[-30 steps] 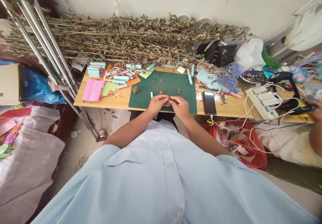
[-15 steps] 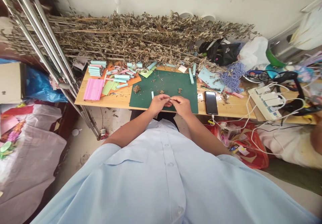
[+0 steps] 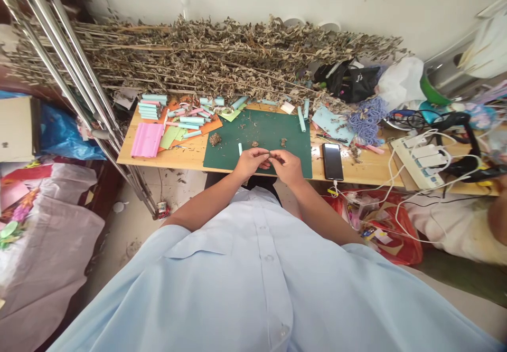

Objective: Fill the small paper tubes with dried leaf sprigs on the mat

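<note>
My left hand (image 3: 252, 163) and my right hand (image 3: 285, 165) meet over the front edge of the green cutting mat (image 3: 261, 125). Fingertips of both are pinched together around something too small to make out. Just beyond the left hand a small pale blue paper roll (image 3: 240, 149) stands on the mat. Crumbled clumps of dried leaf lie on it too: a larger clump (image 3: 215, 139) at the left, a smaller one (image 3: 254, 144) beyond my hands, and another (image 3: 283, 142) to the right.
Dried leafy stalks (image 3: 222, 56) are heaped along the back. Blue paper rolls (image 3: 192, 121) and a pink paper stack (image 3: 147, 140) lie left. A phone (image 3: 332, 162), purple yarn (image 3: 366, 120) and a power strip (image 3: 418, 159) lie right. Metal crutches (image 3: 75, 62) lean at the left.
The fingertips of my two hands have shifted very slightly where they meet. Everything on the table stays where it was.
</note>
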A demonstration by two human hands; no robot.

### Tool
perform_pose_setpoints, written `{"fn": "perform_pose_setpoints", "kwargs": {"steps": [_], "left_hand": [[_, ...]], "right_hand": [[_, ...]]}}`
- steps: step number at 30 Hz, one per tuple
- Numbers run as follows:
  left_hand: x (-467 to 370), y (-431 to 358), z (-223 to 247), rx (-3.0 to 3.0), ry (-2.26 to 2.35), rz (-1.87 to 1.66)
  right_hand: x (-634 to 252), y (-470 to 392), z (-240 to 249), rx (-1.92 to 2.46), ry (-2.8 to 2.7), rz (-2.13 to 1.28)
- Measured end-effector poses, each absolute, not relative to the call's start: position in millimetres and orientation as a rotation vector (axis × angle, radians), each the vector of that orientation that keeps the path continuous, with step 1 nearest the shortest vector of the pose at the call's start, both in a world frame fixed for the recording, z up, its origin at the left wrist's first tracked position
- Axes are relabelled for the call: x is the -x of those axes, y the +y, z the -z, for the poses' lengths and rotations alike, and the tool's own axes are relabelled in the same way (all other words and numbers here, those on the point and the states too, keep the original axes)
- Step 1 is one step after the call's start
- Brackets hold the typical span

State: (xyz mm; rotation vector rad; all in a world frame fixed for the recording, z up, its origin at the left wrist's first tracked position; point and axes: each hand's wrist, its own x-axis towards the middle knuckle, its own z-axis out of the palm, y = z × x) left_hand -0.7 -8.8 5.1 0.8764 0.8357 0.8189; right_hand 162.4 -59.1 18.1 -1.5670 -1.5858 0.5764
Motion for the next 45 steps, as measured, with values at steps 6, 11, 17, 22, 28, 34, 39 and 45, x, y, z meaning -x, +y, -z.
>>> {"fn": "perform_pose_setpoints", "kwargs": {"steps": [6,11,17,22,28,34,39,45], "left_hand": [[0.9,-8.8,-3.8,-0.857,0.834,-0.816],[1.3,-8.5,-7.4,-0.846,0.859,-0.789],[1.4,-9.3,-10.5,-0.849,0.877,-0.768],[1.5,-9.7,-8.2,-0.885,0.880,-0.745],[2.4,-8.3,-7.8,-0.909,0.892,-0.693],[5.4,-6.2,-9.9,-0.905,0.841,-0.666],[5.3,-6.9,-9.5,-0.859,0.857,-0.725],[2.9,-8.5,-7.6,-0.903,0.870,-0.712]], "right_hand": [[-162.5,-58.7,-18.0,1.529,-1.618,-0.556],[-164.2,-55.9,-16.8,1.483,-1.600,-0.586],[-169.3,-56.5,-20.4,1.368,-1.737,-0.541],[-169.3,-55.9,-23.8,1.367,-1.770,-0.487],[-170.4,-53.7,-19.6,1.457,-1.740,-0.512],[-162.7,-51.3,-6.7,1.503,-1.374,-0.807],[-172.5,-41.9,0.6,1.542,-1.022,-0.849],[-223.4,-27.8,-4.6,1.964,-1.460,-0.353]]}}
